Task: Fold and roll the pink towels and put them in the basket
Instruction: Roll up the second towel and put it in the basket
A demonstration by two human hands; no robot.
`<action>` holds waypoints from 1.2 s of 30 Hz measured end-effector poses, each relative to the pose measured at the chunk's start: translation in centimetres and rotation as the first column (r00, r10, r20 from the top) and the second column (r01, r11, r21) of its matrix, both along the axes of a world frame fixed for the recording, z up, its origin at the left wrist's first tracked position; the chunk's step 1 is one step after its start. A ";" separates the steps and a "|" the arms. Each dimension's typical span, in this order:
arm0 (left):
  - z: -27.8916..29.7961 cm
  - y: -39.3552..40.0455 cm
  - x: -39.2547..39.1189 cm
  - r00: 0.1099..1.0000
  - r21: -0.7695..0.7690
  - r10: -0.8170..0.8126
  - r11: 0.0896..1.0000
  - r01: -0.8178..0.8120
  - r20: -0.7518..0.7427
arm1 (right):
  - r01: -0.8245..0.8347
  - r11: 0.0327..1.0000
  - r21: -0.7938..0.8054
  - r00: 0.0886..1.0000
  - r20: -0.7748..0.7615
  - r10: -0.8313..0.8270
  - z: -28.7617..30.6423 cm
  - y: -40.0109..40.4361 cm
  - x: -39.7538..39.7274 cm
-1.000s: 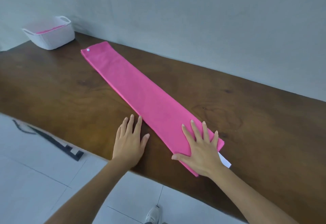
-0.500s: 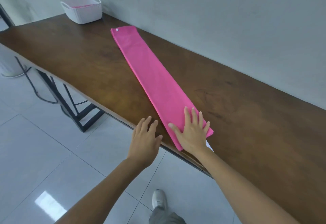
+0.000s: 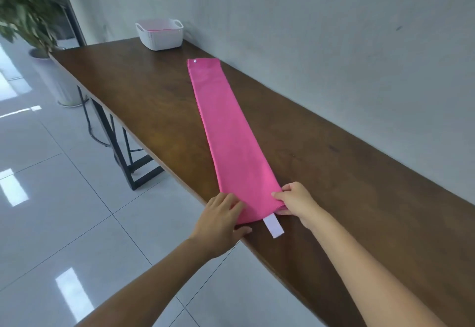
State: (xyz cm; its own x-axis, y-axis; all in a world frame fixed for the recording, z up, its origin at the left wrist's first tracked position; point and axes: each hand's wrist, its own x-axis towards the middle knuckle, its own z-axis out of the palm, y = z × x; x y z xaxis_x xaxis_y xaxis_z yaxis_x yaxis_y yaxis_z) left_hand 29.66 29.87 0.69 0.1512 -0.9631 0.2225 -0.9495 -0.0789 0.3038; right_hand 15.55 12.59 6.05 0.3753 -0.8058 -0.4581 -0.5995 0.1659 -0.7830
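**Pink towel folded long, basket at the far end**

The pink towel (image 3: 231, 136) lies flat on the worktop (image 3: 347, 185), folded into a long narrow strip running away toward the wall, a small white snap at its far corner and a white label (image 3: 273, 227) sticking out of its near end. The white basket (image 3: 160, 35) stands upright beyond it, something pink inside

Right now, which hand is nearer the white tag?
Right. The right hand pinches the pink towel's near corner just beside the white tag; the left hand grips the opposite corner, farther off.
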 end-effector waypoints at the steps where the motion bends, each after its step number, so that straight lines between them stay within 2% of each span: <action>1: -0.1 -0.3 -0.6 0.999 0.007 0.024 1.000 -0.024 0.026 | 0.051 0.994 0.098 0.990 0.130 -0.063 -0.1 0.0 -0.3; 3: 0.0 -1.0 -1.8 0.996 -0.005 0.080 0.997 -0.080 0.046 | 0.096 0.969 0.226 0.936 0.312 -0.165 -0.7 -0.3 -0.7; 5: 0.2 -1.6 -2.9 0.989 -0.035 0.133 0.991 -0.131 0.071 | 0.050 0.945 0.323 0.869 0.452 -0.201 -1.0 -0.3 -1.2; 8: -0.1 -2.2 -3.7 0.973 -0.084 0.202 0.978 -0.193 0.115 | -0.036 0.896 0.442 0.801 0.549 -0.239 -1.4 -0.5 -2.1; 10: -0.7 -2.5 -3.9 0.964 -0.113 0.206 0.975 -0.189 0.166 | -0.059 0.889 0.455 0.794 0.561 -0.234 -1.8 -0.8 -2.6; 12: -1.1 -2.4 -4.0 0.955 -0.156 0.202 0.973 -0.170 0.217 | -0.090 0.934 0.346 0.844 0.524 -0.113 -2.3 -1.1 -3.3; 14: -1.1 -2.0 -4.3 0.949 -0.181 0.206 0.969 -0.165 0.238 | -0.235 0.970 0.057 0.902 0.386 0.196 -2.5 -1.4 -4.6; 15: -1.0 -1.7 -4.5 0.947 -0.182 0.211 0.969 -0.169 0.241 | -0.343 0.934 -0.102 0.898 0.258 0.358 -2.7 -1.6 -5.3; 17: -1.0 -1.3 -4.8 0.942 -0.182 0.226 0.966 -0.184 0.249 | -0.521 0.767 -0.375 0.837 -0.048 0.545 -3.2 -1.9 -6.4; 19: -0.9 -1.1 -5.1 0.939 -0.185 0.236 0.964 -0.193 0.252 | -0.577 0.549 -0.604 0.798 -0.273 0.538 -3.9 -2.0 -6.8; 21: -0.8 -1.2 -5.3 0.942 -0.178 0.249 0.961 -0.212 0.224 | -0.583 0.354 -0.731 0.780 -0.380 0.498 -4.5 -2.2 -6.8; 23: -0.5 -1.3 -5.6 0.943 -0.168 0.301 0.946 -0.276 0.141 | -0.587 0.179 -0.789 0.750 -0.447 0.489 -5.0 -2.3 -6.5; 25: -0.1 -1.3 -5.6 0.935 -0.154 0.352 0.927 -0.341 0.049 | -0.562 0.071 -0.824 0.730 -0.454 0.511 -4.9 -2.4 -6.2; 27: 0.3 -1.3 -5.4 0.933 -0.116 0.360 0.926 -0.359 -0.014 | -0.540 0.065 -0.839 0.716 -0.418 0.559 -4.9 -2.5 -6.2; 29: 0.7 -1.1 -5.2 0.940 -0.061 0.339 0.938 -0.341 -0.037 | -0.547 0.120 -0.828 0.706 -0.380 0.598 -4.8 -2.6 -6.6; 31: 0.8 -0.9 -5.0 0.944 -0.018 0.326 0.945 -0.328 -0.058 | -0.582 0.183 -0.792 0.692 -0.364 0.624 -4.6 -2.5 -6.9; 36: 1.3 0.1 -4.5 0.864 0.160 0.397 0.917 -0.365 -0.310 | -0.648 0.404 -0.645 0.694 -0.283 0.662 -3.5 -1.8 -7.1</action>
